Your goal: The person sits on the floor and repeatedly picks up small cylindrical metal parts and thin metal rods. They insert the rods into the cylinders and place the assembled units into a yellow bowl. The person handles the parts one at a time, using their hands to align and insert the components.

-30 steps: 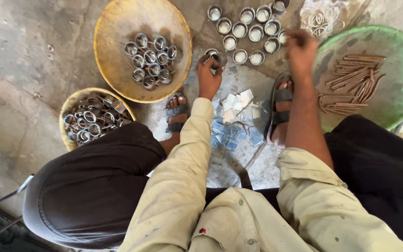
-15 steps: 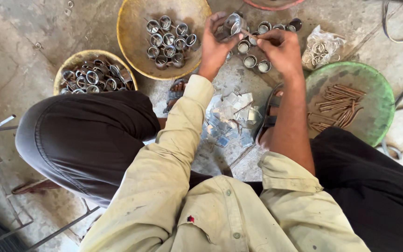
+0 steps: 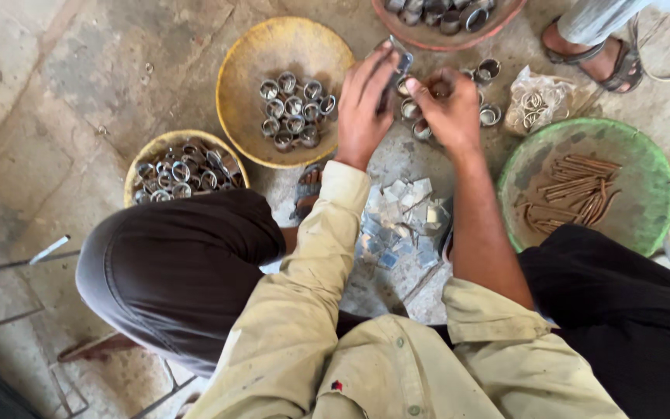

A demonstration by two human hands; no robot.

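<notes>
The person is squatting on the concrete floor (image 3: 56, 101), and the camera is looking down over a beige shirt (image 3: 366, 365) and dark trousers (image 3: 172, 271). Just beyond the knees, a heap of small pale square pieces (image 3: 405, 221) is lying on the floor between the two forearms. To the right of it, a green bowl (image 3: 653, 178) is holding rusty brown rods (image 3: 575, 194). On the left, near the left knee, a small yellow bowl (image 3: 137, 159) is sitting full of metal rings (image 3: 184, 169).

Farther out, both hands are meeting above the floor. The left hand (image 3: 362, 105) is gripping a small metal part (image 3: 402, 60) between thumb and fingers, so it is closed on it. The right hand (image 3: 451, 109) is touching the left one, with its fingertips pinched together at the same place; whether it is also holding something cannot be told. Some loose metal cups (image 3: 490, 115) are lying on the floor just under and beside the hands.

To the left of the hands, a large yellow bowl (image 3: 257, 70) is carrying a cluster of short metal cups (image 3: 296, 109). To the right, a clear plastic bag (image 3: 537, 101) with rings inside is resting on the floor. At the far edge, a reddish bowl (image 3: 443, 35) with more metal pieces is partly showing, and another person's sandalled foot (image 3: 595, 50) is standing at the far right.
</notes>
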